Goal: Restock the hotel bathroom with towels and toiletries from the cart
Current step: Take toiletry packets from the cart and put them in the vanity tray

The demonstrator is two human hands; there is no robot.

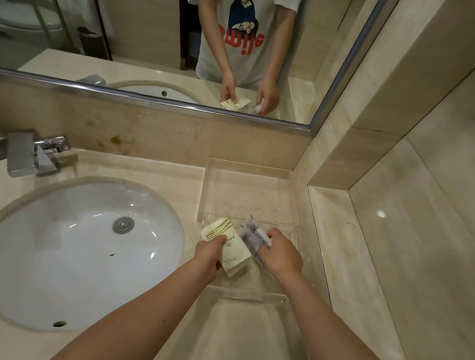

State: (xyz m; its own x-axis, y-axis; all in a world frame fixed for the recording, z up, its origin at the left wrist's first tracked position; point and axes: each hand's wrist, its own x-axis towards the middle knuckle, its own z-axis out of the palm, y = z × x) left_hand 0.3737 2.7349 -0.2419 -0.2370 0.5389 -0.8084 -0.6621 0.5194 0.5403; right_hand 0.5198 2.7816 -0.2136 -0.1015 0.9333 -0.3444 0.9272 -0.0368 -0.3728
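Observation:
A clear acrylic tray stands on the marble counter right of the sink, against the back wall. My left hand grips cream toiletry packets with green stripes over the tray's front part. Beside it, my right hand holds clear-wrapped toiletry items with dark contents, also above the tray. The two bundles nearly touch. What lies beneath them in the tray is hidden.
A white oval sink fills the left of the counter, with a chrome faucet behind it. The mirror above reflects a person and a toilet. A tiled wall closes the right side.

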